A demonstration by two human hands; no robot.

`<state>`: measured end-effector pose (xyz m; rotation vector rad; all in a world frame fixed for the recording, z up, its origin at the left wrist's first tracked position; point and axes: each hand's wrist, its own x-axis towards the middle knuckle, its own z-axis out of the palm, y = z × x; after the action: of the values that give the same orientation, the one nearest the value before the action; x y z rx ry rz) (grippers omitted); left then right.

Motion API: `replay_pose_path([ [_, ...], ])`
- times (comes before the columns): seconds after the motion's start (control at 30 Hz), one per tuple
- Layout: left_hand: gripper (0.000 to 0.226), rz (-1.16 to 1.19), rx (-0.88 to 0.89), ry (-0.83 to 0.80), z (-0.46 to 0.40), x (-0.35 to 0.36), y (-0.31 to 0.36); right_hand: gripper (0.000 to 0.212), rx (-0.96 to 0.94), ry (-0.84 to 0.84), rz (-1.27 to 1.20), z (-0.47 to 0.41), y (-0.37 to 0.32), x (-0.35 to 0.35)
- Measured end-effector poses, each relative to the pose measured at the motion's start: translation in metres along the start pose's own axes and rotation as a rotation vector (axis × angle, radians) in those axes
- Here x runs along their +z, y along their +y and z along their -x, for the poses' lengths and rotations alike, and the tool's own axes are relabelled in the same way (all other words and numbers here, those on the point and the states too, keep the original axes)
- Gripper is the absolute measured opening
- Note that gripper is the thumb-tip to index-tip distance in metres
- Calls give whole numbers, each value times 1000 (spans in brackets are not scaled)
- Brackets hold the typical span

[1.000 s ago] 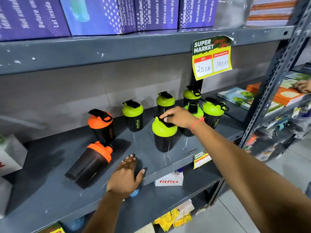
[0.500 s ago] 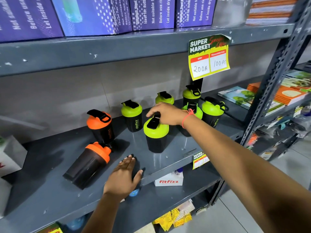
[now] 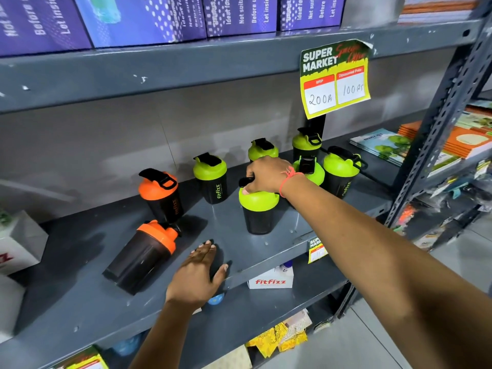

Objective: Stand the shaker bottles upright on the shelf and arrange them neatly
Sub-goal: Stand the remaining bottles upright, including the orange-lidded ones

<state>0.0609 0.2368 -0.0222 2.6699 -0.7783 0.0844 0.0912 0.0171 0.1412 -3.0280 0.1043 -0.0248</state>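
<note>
Several black shaker bottles stand on the grey shelf point(image 3: 80, 310). My right hand point(image 3: 266, 175) grips the cap of an upright green-lidded shaker point(image 3: 258, 211) near the shelf's front. Behind it stand more green-lidded shakers: one at the back middle point(image 3: 211, 179), one partly hidden behind my hand point(image 3: 262, 151), and three at the right point(image 3: 342, 171). An orange-lidded shaker point(image 3: 162, 194) stands upright at the left. Another orange-lidded shaker point(image 3: 141, 258) lies tilted on its side in front of it. My left hand point(image 3: 198, 274) rests flat on the shelf's front edge, holding nothing.
A price sign point(image 3: 334, 78) hangs from the upper shelf, which carries purple boxes point(image 3: 138, 20). A white box point(image 3: 18, 241) sits at the shelf's left. Books point(image 3: 383, 145) lie at the right beyond a grey upright post point(image 3: 436, 134). A fitfizz box point(image 3: 270, 279) sits on the shelf below.
My right hand has slid the green-lidded shaker a little to the left along the shelf and stays on its cap. My left hand has stayed on the shelf edge.
</note>
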Motion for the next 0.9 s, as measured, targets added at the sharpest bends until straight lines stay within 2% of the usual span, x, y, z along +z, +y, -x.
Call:
replay_pose_path([
  [0.07,91,-2,-5,-5,0,0,-1,51,3,-67,-9,0,0,-1],
  [0.17,91,1,-5,-3,0,1,-1,80,-18,-263,-204,3,4,-9],
  [0.23,91,-2,-3,-5,0,1,-1,94,-51,-334,-311,6,8,-14],
  [0.33,90,-6,-13,-1,-1,2,-2,94,-74,-371,-239,4,11,-9],
  [0.6,88,-10,-25,18,0,3,-1,85,57,-75,-52,2,3,8],
  [0.9,88,1,-73,-5,4,-2,6,70,91,18,60,3,-8,11],
])
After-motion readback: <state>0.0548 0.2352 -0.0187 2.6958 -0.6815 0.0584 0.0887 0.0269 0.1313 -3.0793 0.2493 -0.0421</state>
